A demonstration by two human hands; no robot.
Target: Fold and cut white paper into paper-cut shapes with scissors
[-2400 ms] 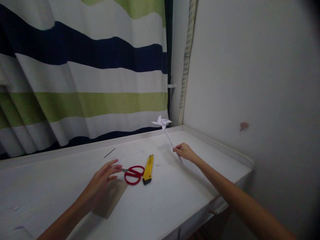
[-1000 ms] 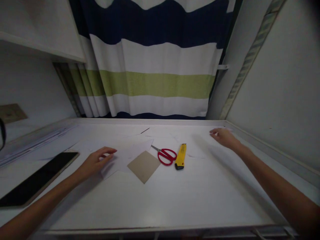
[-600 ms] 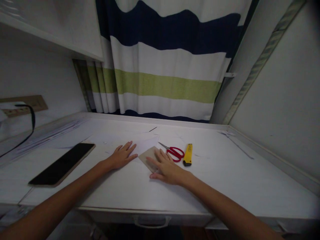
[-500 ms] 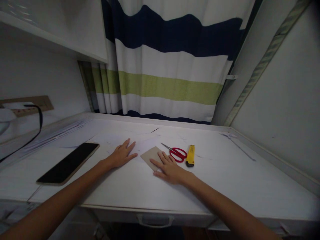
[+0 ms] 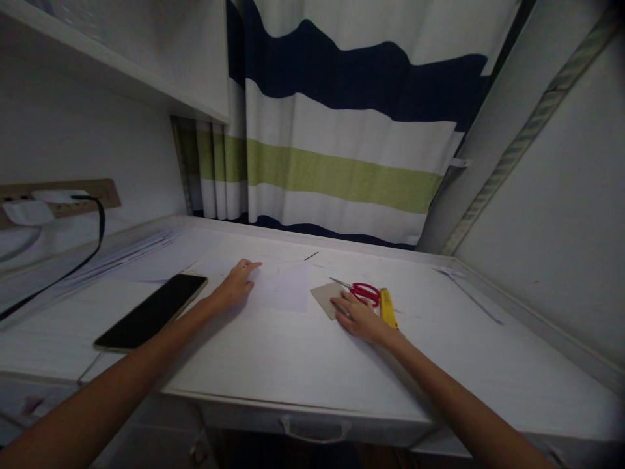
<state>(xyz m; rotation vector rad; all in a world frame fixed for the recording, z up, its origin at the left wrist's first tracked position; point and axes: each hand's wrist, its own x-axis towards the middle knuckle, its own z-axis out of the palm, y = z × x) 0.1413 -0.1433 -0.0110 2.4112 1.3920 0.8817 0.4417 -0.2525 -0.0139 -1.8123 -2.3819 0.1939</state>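
My right hand (image 5: 360,317) lies with its fingers over the right side of a grey-beige cardboard piece (image 5: 323,298). Just beyond it are red-handled scissors (image 5: 367,292), their closed blades pointing left over the card's edge. A yellow box cutter (image 5: 388,307) rests to the right, its near end by my right wrist. My left hand (image 5: 237,284) is at the left edge of a thin white paper sheet (image 5: 283,290), index finger stretched out and thumb apart, holding nothing. Whether its fingertips touch the sheet I cannot tell.
A black-screened phone (image 5: 153,312) lies beside my left forearm. Stacked papers (image 5: 131,254) line the left wall, below a socket strip with a black cable (image 5: 101,225). A thin dark stick (image 5: 311,255) lies toward the back. A striped curtain (image 5: 336,169) hangs behind the white desk (image 5: 293,358).
My right hand and the cardboard have shifted right, closer to the scissors, uncovering more of the white sheet. My left hand has moved slightly forward, its fingers less spread. The view has turned left.
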